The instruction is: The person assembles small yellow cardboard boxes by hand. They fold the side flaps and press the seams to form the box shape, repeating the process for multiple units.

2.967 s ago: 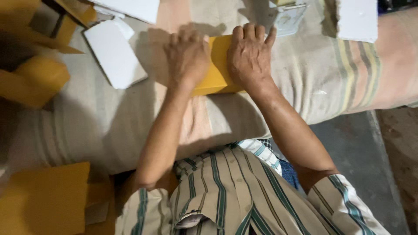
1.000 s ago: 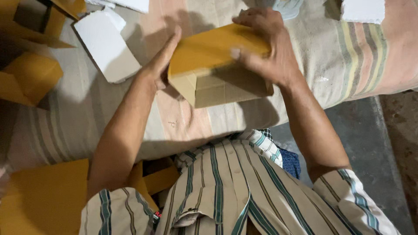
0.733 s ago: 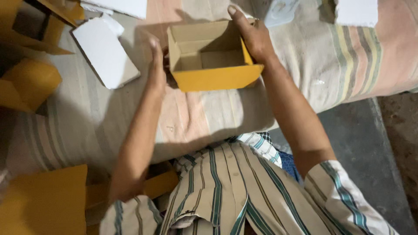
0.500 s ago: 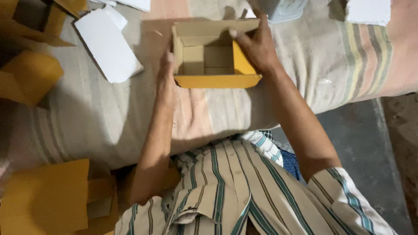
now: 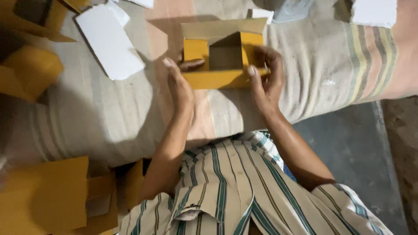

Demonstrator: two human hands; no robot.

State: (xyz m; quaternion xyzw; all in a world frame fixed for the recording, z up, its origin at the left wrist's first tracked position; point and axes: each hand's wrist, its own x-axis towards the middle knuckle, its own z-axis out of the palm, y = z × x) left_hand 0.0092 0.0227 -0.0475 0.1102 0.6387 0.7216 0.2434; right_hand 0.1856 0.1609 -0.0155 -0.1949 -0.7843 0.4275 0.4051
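Yellow cardboard box (image 5: 224, 58) now sits open side up on the striped cloth (image 5: 331, 82), with its near wall toward the person and its plain brown flap standing at the far side. Three seconds ago it was only a flat yellow sheet pressed under both palms; a second ago it was lifted and turned as a closed block, and since then it has been set down and opened out. By that look the folding is well along, with the walls being squared.

Left hand (image 5: 180, 85) lies against the left wall, thumb hooked inside, the fingers nearly straight. Right hand (image 5: 265, 80) curls over the right near corner, pinching the wall between thumb and fingers.

Beside the box lies a white card (image 5: 109, 41); more white pieces are cut off at the top edge. Yellow flat sheets (image 5: 43, 200) lie at lower left, and other yellow shapes at upper left are too cropped to make out. The box's floor is in shadow.
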